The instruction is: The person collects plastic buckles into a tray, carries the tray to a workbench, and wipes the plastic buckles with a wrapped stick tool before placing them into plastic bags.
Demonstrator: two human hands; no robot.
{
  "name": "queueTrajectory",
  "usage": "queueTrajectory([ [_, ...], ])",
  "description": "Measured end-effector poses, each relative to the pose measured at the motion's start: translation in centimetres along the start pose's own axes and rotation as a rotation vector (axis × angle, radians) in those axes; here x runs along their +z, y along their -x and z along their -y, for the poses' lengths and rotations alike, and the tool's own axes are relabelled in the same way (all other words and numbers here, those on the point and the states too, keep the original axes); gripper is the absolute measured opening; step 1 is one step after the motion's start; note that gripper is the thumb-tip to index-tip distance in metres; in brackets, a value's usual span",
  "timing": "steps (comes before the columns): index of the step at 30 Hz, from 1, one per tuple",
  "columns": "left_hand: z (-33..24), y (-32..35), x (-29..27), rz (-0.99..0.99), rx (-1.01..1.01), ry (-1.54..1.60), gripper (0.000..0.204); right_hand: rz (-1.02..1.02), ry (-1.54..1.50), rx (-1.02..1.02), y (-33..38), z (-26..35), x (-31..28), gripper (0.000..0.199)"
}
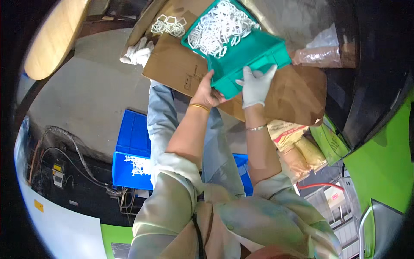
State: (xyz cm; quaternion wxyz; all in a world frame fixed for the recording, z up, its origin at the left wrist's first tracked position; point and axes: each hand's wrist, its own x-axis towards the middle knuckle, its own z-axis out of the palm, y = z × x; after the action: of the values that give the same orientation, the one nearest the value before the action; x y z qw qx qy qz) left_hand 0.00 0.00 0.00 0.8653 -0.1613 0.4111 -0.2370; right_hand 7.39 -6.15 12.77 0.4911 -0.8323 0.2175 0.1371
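My left hand (209,91), bare, grips the near left corner of a green plastic bin (246,52). My right hand (257,86), in a white glove, is on the near wall of that same bin, its fingertips against the green plastic. The bin is tilted, and its visible inside shows bare green. Just beyond its far edge, a heap of white hexagonal plastic rings (222,23) lies in another green bin (186,39), which the held bin partly overlaps.
Brown cardboard (170,64) lies under the bins. Loose white rings (169,26) and a white glove (138,52) are at the far left. Below are a blue bin (129,172) with small white pieces and paper sacks (297,155). A wooden round surface (56,39) juts in upper left.
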Motion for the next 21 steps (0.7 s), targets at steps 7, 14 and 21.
queueTrajectory([
  [7, 5.5, 9.2, -2.5, -0.139, -0.031, 0.096, 0.061, 0.07, 0.032, 0.128, 8.0, 2.2, -2.3, 0.1],
  [14, 9.3, 9.7, -1.6, -0.304, -0.162, -0.062, 0.062, -0.069, -0.156, 0.275, 9.2, 1.6, -7.1, 0.096],
  [21, 18.9, 19.3, 0.1, -0.517, 0.247, -0.452, 0.079, -0.028, -0.308, 0.747, 17.9, 0.4, -17.0, 0.041],
])
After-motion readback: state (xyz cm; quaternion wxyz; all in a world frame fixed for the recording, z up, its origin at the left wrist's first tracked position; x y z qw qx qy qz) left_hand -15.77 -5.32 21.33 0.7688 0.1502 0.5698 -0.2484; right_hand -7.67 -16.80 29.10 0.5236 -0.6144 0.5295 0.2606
